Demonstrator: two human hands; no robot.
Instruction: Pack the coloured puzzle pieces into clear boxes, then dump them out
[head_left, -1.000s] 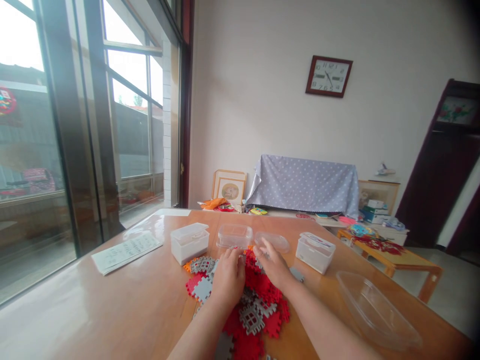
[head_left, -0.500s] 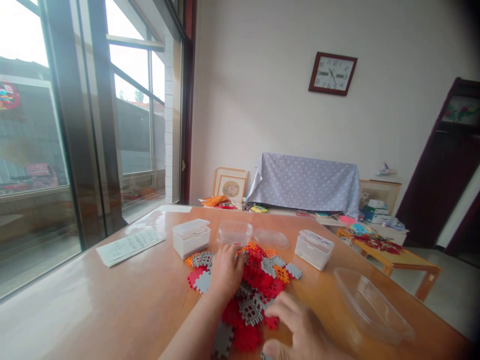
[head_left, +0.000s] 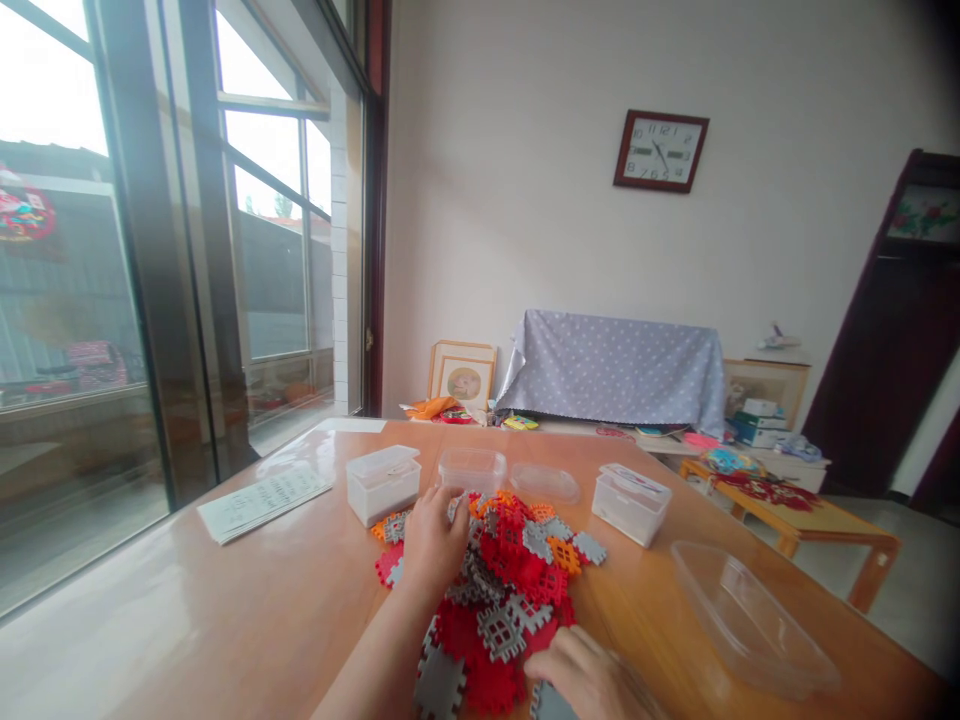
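Note:
A heap of red, grey and orange interlocking plastic pieces (head_left: 517, 560) lies on the table. On the heap's left side rests my left hand (head_left: 437, 535); its fingers are bent down with their tips hidden, and whatever is in them cannot be made out. At the near right end, my right hand (head_left: 589, 672) has its fingers drawn together over the upper edge of a grey interlocking piece (head_left: 553, 702). Red pieces lie close to those fingertips. Another grey piece (head_left: 439, 685) sits at the near left of the heap, beside my left forearm.
Behind the heap stand a white lidded box (head_left: 383, 490), a clear container (head_left: 471, 470) and a clear lid (head_left: 544, 483). A second white box (head_left: 631, 505) is at right, with a large clear tub (head_left: 750, 620) nearer. Written sheets (head_left: 262, 500) lie at left.
My left hand has shifted slightly left across the heap. My right hand has lowered, and its spread fingers have closed together near the grey piece.

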